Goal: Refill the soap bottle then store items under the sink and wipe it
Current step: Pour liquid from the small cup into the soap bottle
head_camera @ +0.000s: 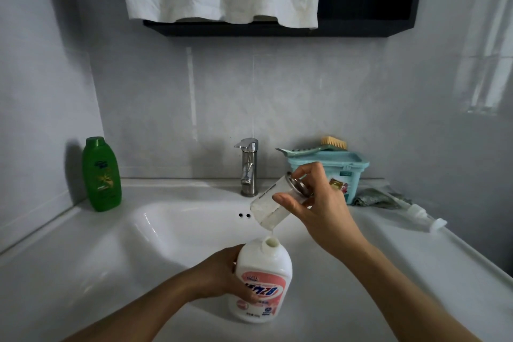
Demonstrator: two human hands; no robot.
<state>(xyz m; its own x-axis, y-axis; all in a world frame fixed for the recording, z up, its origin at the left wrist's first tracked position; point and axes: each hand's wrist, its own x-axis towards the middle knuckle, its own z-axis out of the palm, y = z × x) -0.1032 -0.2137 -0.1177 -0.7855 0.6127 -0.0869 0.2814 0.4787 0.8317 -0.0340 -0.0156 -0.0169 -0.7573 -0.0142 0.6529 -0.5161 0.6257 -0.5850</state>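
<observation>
White sink [172, 233] beneath us, our left hand [222, 276] wrapped round the uncapped soap bottle [262, 280] upright on its front rim, our right hand [319, 203] gripping a tilted clear container [270, 203] just above its mouth — contents hard to make out, pump [416, 212] lying right.

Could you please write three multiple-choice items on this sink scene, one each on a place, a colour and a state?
1. Where does the green plastic bottle stand?
A. on the counter left of the steel faucet
B. inside the basin
C. on the teal lidded box

2. What colour is the lidded box behind the right hand?
A. red
B. teal
C. black

3. How is the clear glass container held?
A. upright on the counter
B. lying in the basin
C. tilted, mouth down, above the open neck of the white soap bottle

Answers: 1 A, it stands by the left wall corner; 2 B, its lid and walls are teal; 3 C, the right hand tips it while the left hand steadies the bottle.
</observation>
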